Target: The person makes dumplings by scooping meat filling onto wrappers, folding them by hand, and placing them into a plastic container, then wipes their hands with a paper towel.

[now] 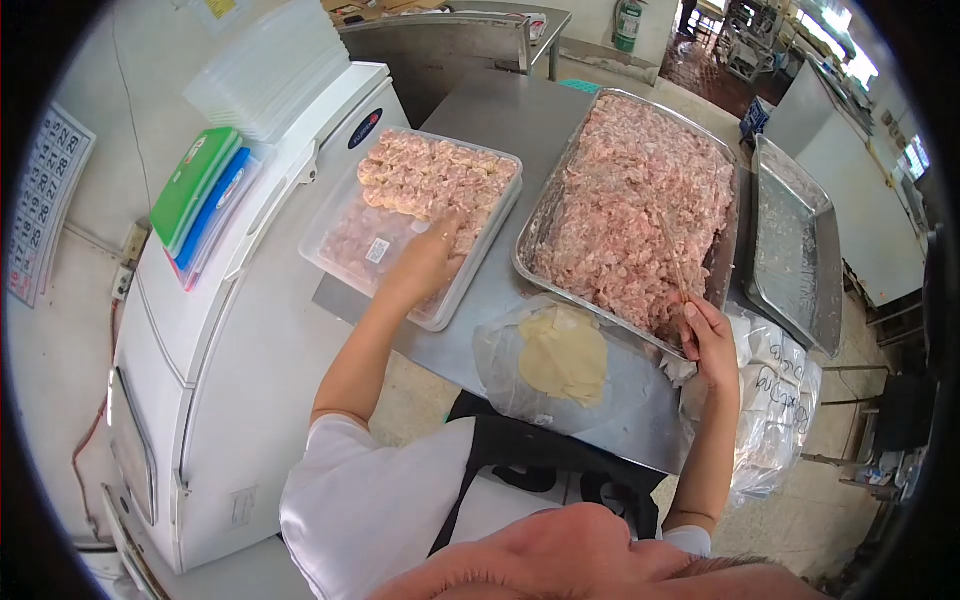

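In a clear plastic container (437, 318) at the left lie rows of small open-topped meat dumplings (425, 168). My left hand (432, 260) reaches in, its fingers bent round a dumpling at the edge of the rows. A translucent sheet with a label (377, 250) covers the container's near left part. To the right, a large metal tray (528, 262) is heaped with pinkish minced meat (635, 190). At its near right corner my right hand (708, 335) grips a thin stick-like spatula (672, 250), which leans across the meat. Round pale dough wrappers (562, 355) rest on a plastic bag between the hands.
A metal tray (797, 245) stands at the right, above bagged white packs (775, 400). The steel table (480, 108) adjoins a white freezer (255, 330) on the left, with stacked clear lids (270, 75) and green and blue lids (195, 190) on it.
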`<move>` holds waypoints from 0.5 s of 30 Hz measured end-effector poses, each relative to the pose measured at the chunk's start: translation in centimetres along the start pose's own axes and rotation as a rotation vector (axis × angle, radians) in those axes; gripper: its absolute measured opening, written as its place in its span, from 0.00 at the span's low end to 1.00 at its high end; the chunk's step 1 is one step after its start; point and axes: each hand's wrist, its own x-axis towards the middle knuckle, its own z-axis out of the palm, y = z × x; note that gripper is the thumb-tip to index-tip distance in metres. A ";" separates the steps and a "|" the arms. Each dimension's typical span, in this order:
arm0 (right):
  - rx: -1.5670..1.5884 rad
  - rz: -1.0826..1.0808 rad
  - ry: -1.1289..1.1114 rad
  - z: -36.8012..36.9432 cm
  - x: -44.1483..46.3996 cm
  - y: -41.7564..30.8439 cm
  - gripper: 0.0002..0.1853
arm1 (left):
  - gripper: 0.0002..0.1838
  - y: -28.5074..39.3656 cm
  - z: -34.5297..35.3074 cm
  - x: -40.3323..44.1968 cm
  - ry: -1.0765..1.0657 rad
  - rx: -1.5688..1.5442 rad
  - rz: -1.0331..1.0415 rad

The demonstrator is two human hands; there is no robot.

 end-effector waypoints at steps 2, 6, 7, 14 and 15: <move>-0.022 -0.009 0.011 -0.1 0.2 0.4 0.18 | 0.35 -1.2 1.5 0.7 0.268 0.135 0.284; -0.037 -0.036 0.038 0.2 0.0 0.4 0.19 | 0.35 1.1 -3.5 -0.9 -0.081 -0.067 -0.128; -0.037 -0.037 0.023 0.2 0.0 0.5 0.19 | 0.35 -0.3 -4.0 -1.3 0.044 -0.060 -0.173; 0.091 0.024 0.106 -0.4 0.2 1.1 0.19 | 0.33 -12.8 -8.6 1.9 0.500 0.353 -0.343; 0.094 0.022 0.104 -0.3 0.1 1.1 0.19 | 0.32 -14.1 -8.4 2.7 0.574 0.498 -0.275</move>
